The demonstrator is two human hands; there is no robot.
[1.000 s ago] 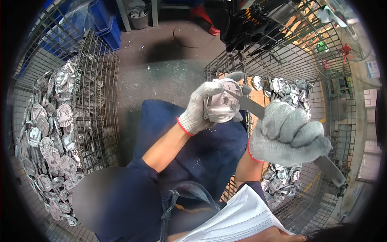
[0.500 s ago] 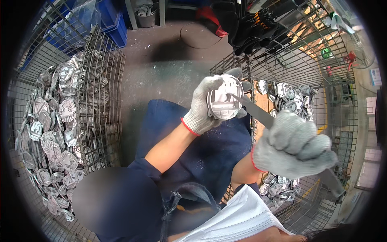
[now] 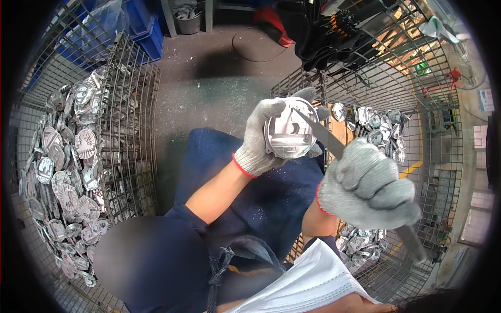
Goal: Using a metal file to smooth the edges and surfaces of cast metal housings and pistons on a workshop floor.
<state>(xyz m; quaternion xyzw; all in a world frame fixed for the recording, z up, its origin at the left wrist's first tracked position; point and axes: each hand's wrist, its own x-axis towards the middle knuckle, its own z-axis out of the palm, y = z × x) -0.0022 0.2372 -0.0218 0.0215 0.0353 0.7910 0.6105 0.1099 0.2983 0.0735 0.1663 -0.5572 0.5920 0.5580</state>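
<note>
Left hand (image 3: 257,136) around a metal disc (image 3: 287,140), right hand (image 3: 368,187) around a flat tool (image 3: 330,142) with hidden middle

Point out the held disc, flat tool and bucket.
Held disc (image 3: 288,131), head view: middle of its face.
Flat tool (image 3: 330,141), head view: its upper length.
Bucket (image 3: 189,26), head view: its side.

head-worn fisheye | looks down | left hand (image 3: 254,140), right hand (image 3: 366,183) close below | dark rim seems unclear

we've got grey knit gloves (image 3: 257,136), red cuffs (image 3: 243,166), navy sleeves (image 3: 189,221), flecked navy apron (image 3: 235,190), knotted tie (image 3: 226,253), white pleated mask (image 3: 308,281)!
</note>
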